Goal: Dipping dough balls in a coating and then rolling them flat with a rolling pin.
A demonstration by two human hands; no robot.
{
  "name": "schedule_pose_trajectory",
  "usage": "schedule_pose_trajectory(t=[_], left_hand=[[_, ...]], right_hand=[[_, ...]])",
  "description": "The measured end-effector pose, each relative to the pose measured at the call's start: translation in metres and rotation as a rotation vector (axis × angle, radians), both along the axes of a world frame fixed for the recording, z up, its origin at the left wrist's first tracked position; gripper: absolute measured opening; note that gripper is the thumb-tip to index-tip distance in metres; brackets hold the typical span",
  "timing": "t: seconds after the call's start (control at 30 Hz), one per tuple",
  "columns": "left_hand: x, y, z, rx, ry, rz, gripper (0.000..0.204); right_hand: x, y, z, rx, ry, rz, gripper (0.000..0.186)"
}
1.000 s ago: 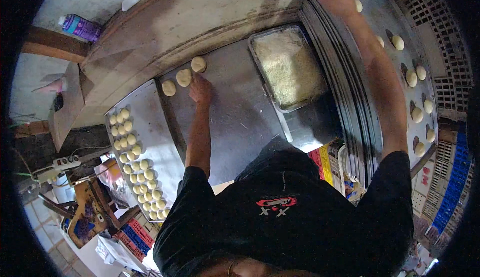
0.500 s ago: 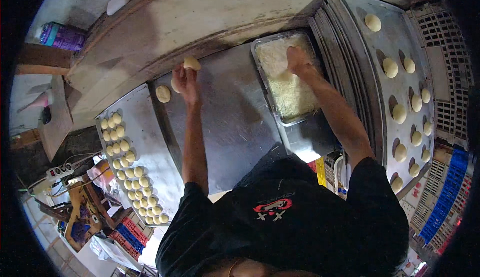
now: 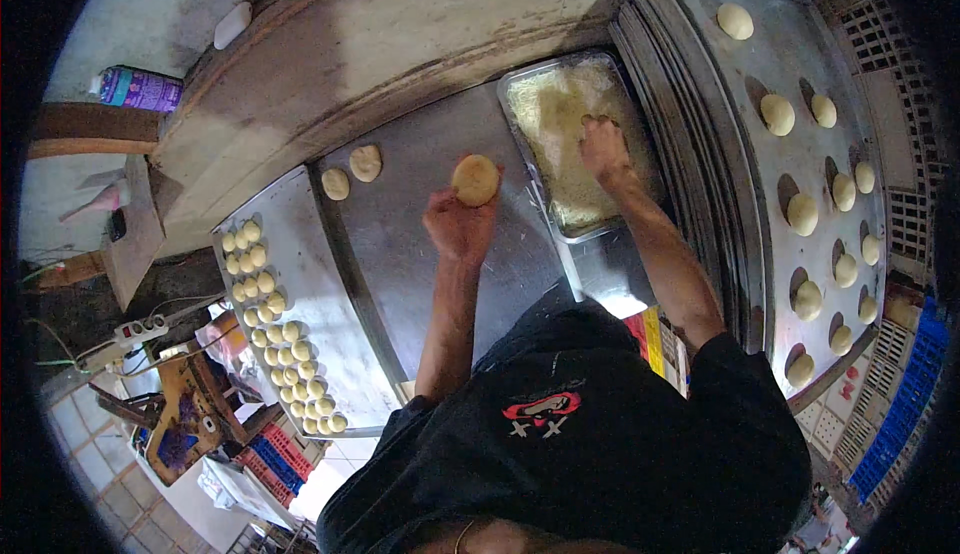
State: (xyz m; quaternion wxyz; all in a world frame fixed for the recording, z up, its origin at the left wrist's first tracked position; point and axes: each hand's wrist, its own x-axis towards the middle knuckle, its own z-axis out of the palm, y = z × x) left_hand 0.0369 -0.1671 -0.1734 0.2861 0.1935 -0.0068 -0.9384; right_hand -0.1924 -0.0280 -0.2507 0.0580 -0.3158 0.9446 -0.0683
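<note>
My left hand (image 3: 460,229) is raised over the metal worktop and holds a flattened dough round (image 3: 476,180) up on its fingers. Inside a clear rectangular tub (image 3: 580,234), my right hand (image 3: 605,152) reaches into pale yellow, finely grated stuff (image 3: 545,119). Its fingers are curled down into the shreds, and whatever lies between them is hidden. Two more dough rounds, one (image 3: 336,185) by the left tray's edge and another (image 3: 366,163) beside it, lie at the worktop's far left corner.
On the left, a metal tray (image 3: 315,254) carries rows of small dough balls (image 3: 290,332). A stack of trays (image 3: 690,154) rises at the right, its top tray (image 3: 745,94) bearing spaced, larger dough balls (image 3: 803,214). A wall (image 3: 400,54) bounds the far side.
My left hand has moved right and nearer with a dough round, leaving two rounds at the far left corner. My right hand has shifted slightly nearer within the tub. The whole view has shifted a little.
</note>
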Motion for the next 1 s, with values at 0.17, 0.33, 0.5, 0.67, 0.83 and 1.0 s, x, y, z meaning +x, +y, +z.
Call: schedule_pose_trajectory(t=[0.17,0.33,0.5,0.67,0.83,1.0], left_hand=[[-0.042,0.016,0.004,-0.244,-0.379,-0.264,0.048],[-0.094,0.034,-0.036,-0.426,-0.374,-0.395,0.039],[-0.112,0.068,-0.023,-1.398,-0.61,-0.474,0.035],[-0.13,0.073,-0.025,-0.537,-0.361,-0.424,0.038],[-0.118,0.072,-0.02,-0.8,-0.413,-0.434,0.041],[-0.103,0.05,-0.026,-0.797,-0.445,-0.39,0.038]], right_hand=[[-0.002,0.022,0.052,-0.413,-0.205,0.069,0.028],[0.023,0.035,0.078,-1.032,-0.677,-0.306,0.029],[0.047,0.031,0.069,-1.53,-0.73,-0.393,0.025],[0.065,0.032,0.068,-0.95,-0.007,-0.18,0.023],[0.061,0.035,0.077,-0.866,0.086,0.057,0.017],[0.05,0.032,0.081,-1.144,-0.522,-0.218,0.018]])
